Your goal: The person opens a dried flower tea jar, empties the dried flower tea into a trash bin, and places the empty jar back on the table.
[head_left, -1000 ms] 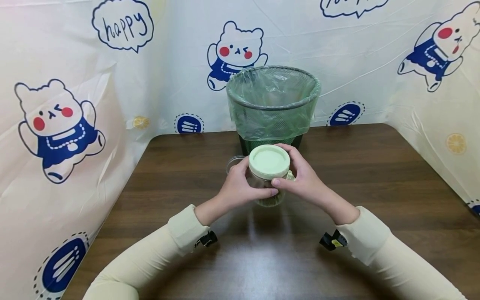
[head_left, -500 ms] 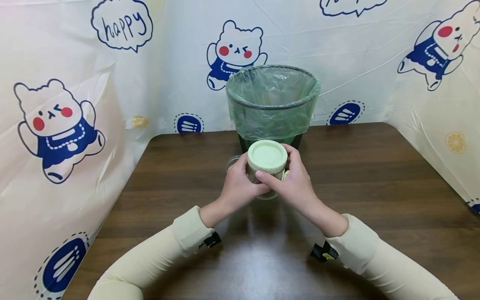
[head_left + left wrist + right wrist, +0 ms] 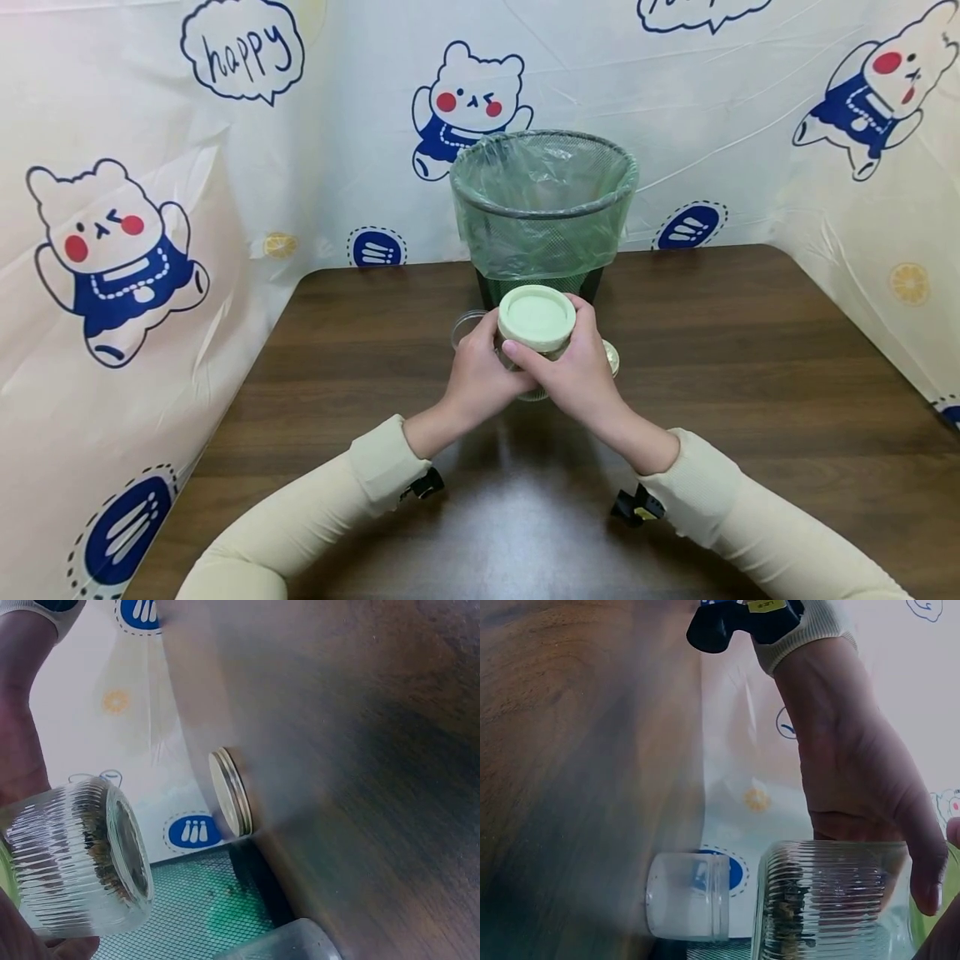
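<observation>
A ribbed clear glass jar (image 3: 79, 862) with a pale green lid (image 3: 537, 317) is held in both hands above the table, close in front of the bin. Dark brown bits lie against its bottom, seen in the right wrist view. My left hand (image 3: 480, 367) grips the jar's left side, its thumb running across the front. From the right, my right hand (image 3: 581, 367) wraps the jar near the lid, with the thumb lying over the front just under the lid's edge. The far fingers of both hands are mostly hidden behind the jar.
A mesh bin (image 3: 543, 233) with a green plastic liner stands at the back of the wooden table (image 3: 720, 350). An uncovered clear plastic jar (image 3: 686, 896) stands behind my left hand. A gold-edged round lid (image 3: 231, 791) stands beyond my right hand. A printed cloth (image 3: 337, 125) surrounds the table.
My right thumb has swung left across the jar's front, and the right wrist has moved inward. The jar has risen slightly. The gold-edged lid now shows beyond the right hand.
</observation>
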A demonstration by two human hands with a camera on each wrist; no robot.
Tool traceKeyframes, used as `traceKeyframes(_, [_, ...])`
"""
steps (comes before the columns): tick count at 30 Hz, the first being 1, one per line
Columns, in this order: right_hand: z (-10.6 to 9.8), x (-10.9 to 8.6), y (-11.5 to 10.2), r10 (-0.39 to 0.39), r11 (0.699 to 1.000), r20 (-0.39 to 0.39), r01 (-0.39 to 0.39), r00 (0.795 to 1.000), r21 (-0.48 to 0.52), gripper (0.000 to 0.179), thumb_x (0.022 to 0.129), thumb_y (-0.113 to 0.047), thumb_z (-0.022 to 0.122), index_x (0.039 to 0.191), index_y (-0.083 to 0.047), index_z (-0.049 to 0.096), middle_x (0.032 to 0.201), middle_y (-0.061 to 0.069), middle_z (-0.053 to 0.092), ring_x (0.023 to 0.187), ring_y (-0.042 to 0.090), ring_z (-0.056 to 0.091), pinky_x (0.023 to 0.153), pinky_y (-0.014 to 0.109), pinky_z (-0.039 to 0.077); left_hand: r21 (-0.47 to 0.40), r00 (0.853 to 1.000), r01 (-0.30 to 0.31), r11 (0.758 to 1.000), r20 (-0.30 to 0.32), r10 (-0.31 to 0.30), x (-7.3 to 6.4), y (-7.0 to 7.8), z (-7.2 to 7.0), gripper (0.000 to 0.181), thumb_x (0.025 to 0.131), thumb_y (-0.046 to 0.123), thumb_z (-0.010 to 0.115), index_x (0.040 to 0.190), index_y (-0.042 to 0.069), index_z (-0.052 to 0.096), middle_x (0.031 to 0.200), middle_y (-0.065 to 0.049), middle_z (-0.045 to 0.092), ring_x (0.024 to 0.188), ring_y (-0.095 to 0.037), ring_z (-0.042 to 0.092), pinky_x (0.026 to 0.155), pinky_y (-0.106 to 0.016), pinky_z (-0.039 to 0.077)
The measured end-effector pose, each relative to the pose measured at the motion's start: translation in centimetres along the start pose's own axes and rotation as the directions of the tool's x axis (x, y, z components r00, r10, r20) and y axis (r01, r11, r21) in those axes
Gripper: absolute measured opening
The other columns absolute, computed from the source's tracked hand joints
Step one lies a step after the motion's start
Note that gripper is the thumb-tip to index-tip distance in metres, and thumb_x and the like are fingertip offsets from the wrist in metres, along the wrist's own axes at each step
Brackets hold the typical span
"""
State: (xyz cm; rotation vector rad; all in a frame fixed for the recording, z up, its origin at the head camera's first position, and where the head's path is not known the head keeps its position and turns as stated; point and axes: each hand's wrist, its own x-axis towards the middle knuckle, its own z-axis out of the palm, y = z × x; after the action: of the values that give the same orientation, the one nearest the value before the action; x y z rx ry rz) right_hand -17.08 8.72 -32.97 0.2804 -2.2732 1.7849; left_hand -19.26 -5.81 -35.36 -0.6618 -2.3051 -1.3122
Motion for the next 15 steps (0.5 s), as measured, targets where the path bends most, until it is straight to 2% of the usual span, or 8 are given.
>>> traceKeyframes(6, [-0.2, 0.0, 0.1, -0.023, 1.0, 0.027, 0.022, 0.999, 0.01, 0.084, 0.078, -0.029, 0.081, 0.14, -0.005, 0.03, 0.13, 0.009, 0.047, 0.114, 0.022, 0.049, 0.095, 0.042, 0.04, -0.034, 1.0, -0.005, 0.999, 0.014, 0.005, 0.0, 0.0, -0.1, 0.067, 0.066, 0.018, 0.087, 0.123, 0.003, 0.056, 0.112, -0.004, 0.064, 0.098, -0.015, 0.059, 0.082, -0.032, 0.051])
traceKeyframes(11, [-1.1, 0.2, 0.2, -0.045, 0.999, 0.1, 0.044, 0.994, 0.013, 0.081, 0.078, -0.024, 0.08, 0.14, -0.003, 0.031, 0.131, 0.011, 0.048, 0.115, 0.024, 0.048, 0.096, 0.044, 0.039, -0.082, 0.999, 0.006, 0.997, 0.052, -0.002, 0.0, 0.0, -0.5, 0.068, 0.065, 0.019, 0.088, 0.124, 0.007, 0.056, 0.112, 0.0, 0.064, 0.096, -0.012, 0.058, 0.078, -0.031, 0.051])
traceKeyframes(15, [-2.0, 0.6, 0.3, -0.065, 0.998, 0.176, 0.062, 0.982, 0.02, 0.077, 0.078, -0.02, 0.08, 0.138, -0.004, 0.035, 0.13, 0.009, 0.05, 0.115, 0.023, 0.049, 0.097, 0.044, 0.039, -0.123, 0.996, 0.006, 0.992, 0.093, 0.005, 0.0, 0.0, -0.8, 0.071, 0.065, 0.021, 0.09, 0.126, 0.008, 0.056, 0.113, 0.0, 0.064, 0.098, -0.011, 0.058, 0.08, -0.032, 0.052])
